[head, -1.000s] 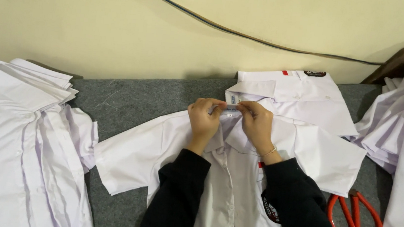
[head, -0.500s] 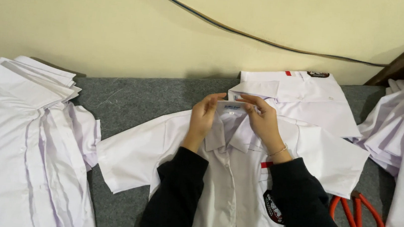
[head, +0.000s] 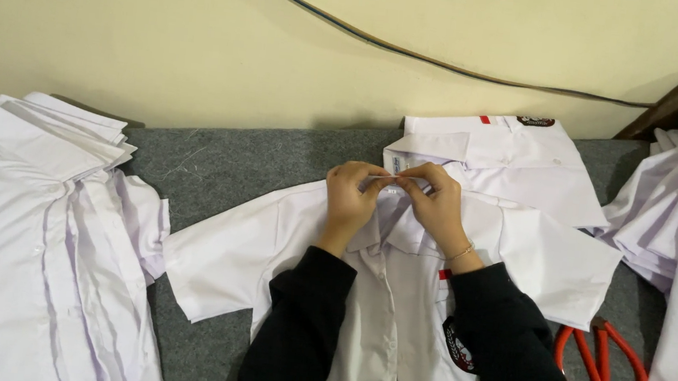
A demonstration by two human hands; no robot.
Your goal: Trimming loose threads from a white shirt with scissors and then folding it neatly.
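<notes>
head view, white shirt (head: 394,305) spread flat, short-sleeved

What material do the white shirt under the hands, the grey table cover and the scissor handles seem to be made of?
White shirt: thin woven cloth, probably cotton or a blend; it creases and folds softly, matte.
Grey table cover: looks like felt or a blanket; fuzzy, matte, with lint on it.
Red scissor handles: probably plastic; smooth, slightly glossy.
Both hands pinch the collar.

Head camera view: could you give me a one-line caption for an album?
Left hand and right hand pinch the collar of a white shirt on grey felt, red scissors nearby.
</notes>
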